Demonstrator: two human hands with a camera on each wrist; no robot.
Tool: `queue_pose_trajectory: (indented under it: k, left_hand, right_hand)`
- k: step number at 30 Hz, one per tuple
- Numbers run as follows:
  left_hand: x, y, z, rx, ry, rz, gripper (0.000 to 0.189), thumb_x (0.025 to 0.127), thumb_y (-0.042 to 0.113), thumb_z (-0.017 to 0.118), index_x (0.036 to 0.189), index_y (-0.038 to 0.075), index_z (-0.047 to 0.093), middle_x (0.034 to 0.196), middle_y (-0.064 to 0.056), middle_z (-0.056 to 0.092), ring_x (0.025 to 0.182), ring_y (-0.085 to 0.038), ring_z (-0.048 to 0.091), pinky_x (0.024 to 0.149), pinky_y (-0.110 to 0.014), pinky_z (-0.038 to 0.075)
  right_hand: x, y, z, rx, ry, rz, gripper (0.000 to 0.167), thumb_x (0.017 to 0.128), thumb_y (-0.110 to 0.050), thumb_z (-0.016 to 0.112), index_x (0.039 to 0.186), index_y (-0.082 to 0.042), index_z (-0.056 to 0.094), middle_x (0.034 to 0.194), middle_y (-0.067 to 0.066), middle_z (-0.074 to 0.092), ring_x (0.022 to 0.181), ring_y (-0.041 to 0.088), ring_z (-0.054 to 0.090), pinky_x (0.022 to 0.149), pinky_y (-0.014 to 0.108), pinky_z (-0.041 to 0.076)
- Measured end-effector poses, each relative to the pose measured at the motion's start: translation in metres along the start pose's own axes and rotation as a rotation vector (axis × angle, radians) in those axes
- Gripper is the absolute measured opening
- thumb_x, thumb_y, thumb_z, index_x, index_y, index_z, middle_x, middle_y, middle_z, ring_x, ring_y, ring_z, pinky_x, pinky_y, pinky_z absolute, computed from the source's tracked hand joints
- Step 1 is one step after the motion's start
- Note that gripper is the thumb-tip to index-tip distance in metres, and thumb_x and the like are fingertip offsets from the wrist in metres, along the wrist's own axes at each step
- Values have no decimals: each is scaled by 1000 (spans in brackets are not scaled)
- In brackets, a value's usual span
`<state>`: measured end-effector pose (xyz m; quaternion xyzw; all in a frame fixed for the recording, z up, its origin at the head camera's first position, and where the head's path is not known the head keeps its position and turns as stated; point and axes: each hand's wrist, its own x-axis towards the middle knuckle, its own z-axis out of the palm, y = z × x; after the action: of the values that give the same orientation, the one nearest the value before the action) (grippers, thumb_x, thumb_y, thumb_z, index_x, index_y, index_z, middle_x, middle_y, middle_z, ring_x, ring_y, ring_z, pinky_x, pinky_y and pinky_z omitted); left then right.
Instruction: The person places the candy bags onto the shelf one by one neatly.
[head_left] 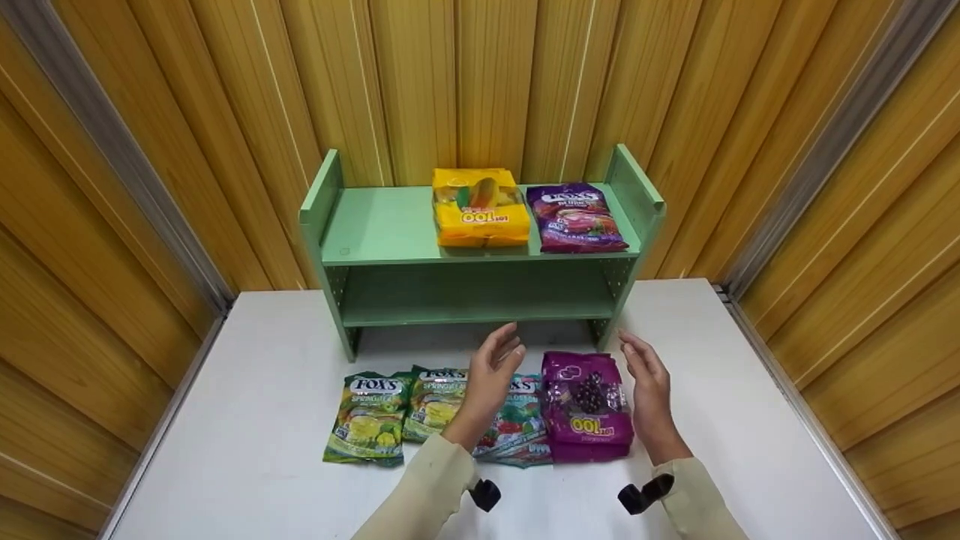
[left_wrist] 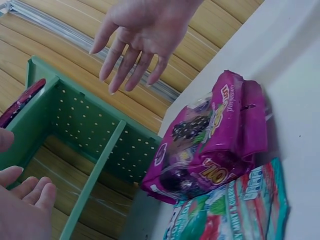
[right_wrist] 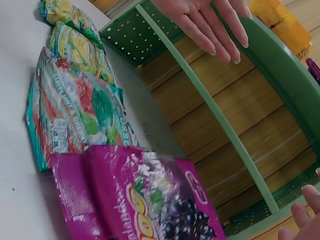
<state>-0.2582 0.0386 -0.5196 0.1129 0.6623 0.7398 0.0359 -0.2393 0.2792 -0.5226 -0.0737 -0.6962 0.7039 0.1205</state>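
Magenta candy bag (head_left: 587,405) lies on table (head_left: 225,450), between and below the fingers of left hand (head_left: 491,379) and right hand (head_left: 650,386). Fingers loosely extended both sides, holding nothing. Looks like reach step, pre-grasp; next move likely calls for pressing inward on bag's sides.

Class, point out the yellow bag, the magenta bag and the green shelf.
Yellow bag (head_left: 481,210), head view: middle of its front.
Magenta bag (head_left: 589,406), head view: middle of its front.
Green shelf (head_left: 382,225), head view: bare left part of its top board.
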Motion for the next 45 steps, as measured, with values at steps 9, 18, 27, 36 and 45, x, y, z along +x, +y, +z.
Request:
queue_pose_trajectory:
  k: [9,18,27,36,45]
  left_hand:
    - [-1,-13,8,-24,17,-20,50,99,27,55,146,14,41,148,-8,46,139,-27,42,112,-41,40]
    - [0,-28,15,-45,20,-73,53,100,22,54,149,13,36,153,-13,38,140,-32,39,111,-44,41]
    - [0,-39,16,-39,39,-129,54,100,21,54,149,11,35,154,-13,36,141,-32,38,111,-44,41]
    - [-5,-52,20,-46,-7,-193,56,101,26,52,151,13,31,156,-12,33,142,-32,35,111,-49,39]
    - [-13,-64,27,-37,-58,-244,61,100,28,52,152,9,27,157,-15,29,144,-35,31,115,-49,33]
  right_hand:
    - [-3,14,-11,-38,-25,52,46,105,-30,37,143,-4,40,152,8,38,143,20,30,121,38,20]
    - [-4,29,-15,-34,-16,158,49,105,-28,39,147,-3,35,157,12,30,147,25,23,123,44,17]
    - [-7,41,-20,-32,-20,230,54,105,-30,40,150,-2,29,159,15,24,149,30,20,123,43,17]
    - [-7,54,-24,-36,-38,290,58,105,-28,38,152,2,19,159,22,18,148,33,20,122,41,19]
    - [-8,62,-25,-123,-46,350,61,104,-29,41,152,1,20,160,21,15,150,37,10,124,46,10]
